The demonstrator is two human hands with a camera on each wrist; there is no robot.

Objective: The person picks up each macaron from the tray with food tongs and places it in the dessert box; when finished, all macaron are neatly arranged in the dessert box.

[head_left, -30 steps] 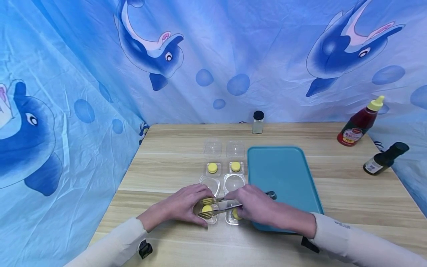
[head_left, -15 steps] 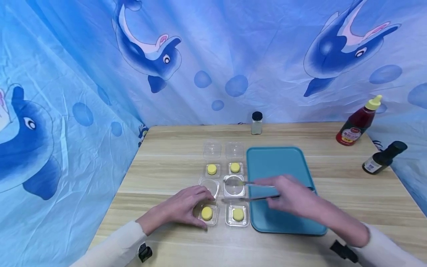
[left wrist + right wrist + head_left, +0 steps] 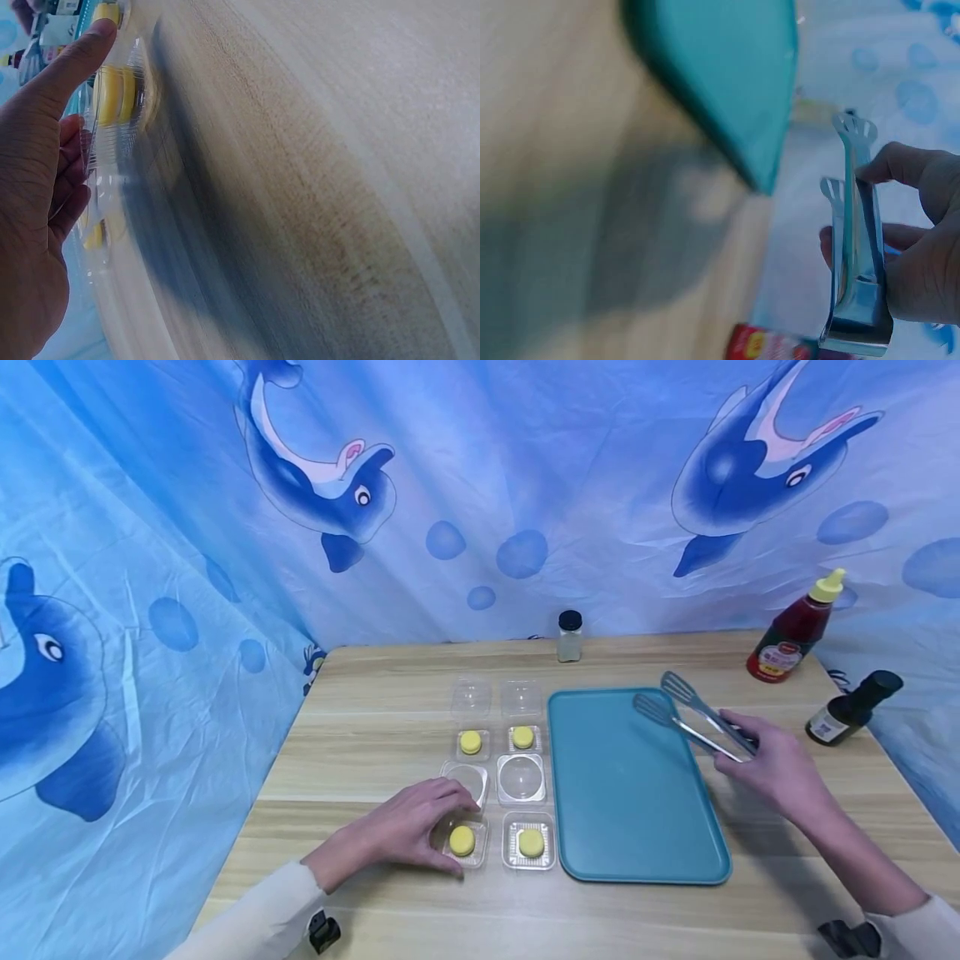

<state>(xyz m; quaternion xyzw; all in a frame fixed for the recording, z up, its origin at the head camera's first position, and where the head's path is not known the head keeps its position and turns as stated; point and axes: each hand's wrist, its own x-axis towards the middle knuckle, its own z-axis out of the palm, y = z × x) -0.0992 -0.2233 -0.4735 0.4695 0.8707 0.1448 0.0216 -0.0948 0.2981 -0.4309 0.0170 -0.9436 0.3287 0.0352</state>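
Note:
My left hand (image 3: pixel 408 822) reaches around the front-left clear plastic box (image 3: pixel 480 858), thumb at its near side and fingers by its lid hinge. In the left wrist view the thumb lies straight and the fingers bend loosely; firm contact is unclear. Inside that box sits a yellow macaron (image 3: pixel 462 841). Another macaron (image 3: pixel 531 843) lies in the front-right box (image 3: pixel 509 857). Over the far right corner of the blue tray (image 3: pixel 637 802), my right hand (image 3: pixel 776 768) grips slotted metal tongs (image 3: pixel 703 709), their jaws apart with nothing between them.
Two more open boxes behind hold a macaron (image 3: pixel 470 742) and a second macaron (image 3: pixel 522 737). A small black-capped jar (image 3: pixel 569 643) stands at the back. A red sauce bottle (image 3: pixel 787 647) and a dark bottle (image 3: pixel 843 714) stand at the right.
The tongs came away from the front boxes, and my right hand carried them right and back across the tray. Their tips now point away. My left hand stayed at its box.

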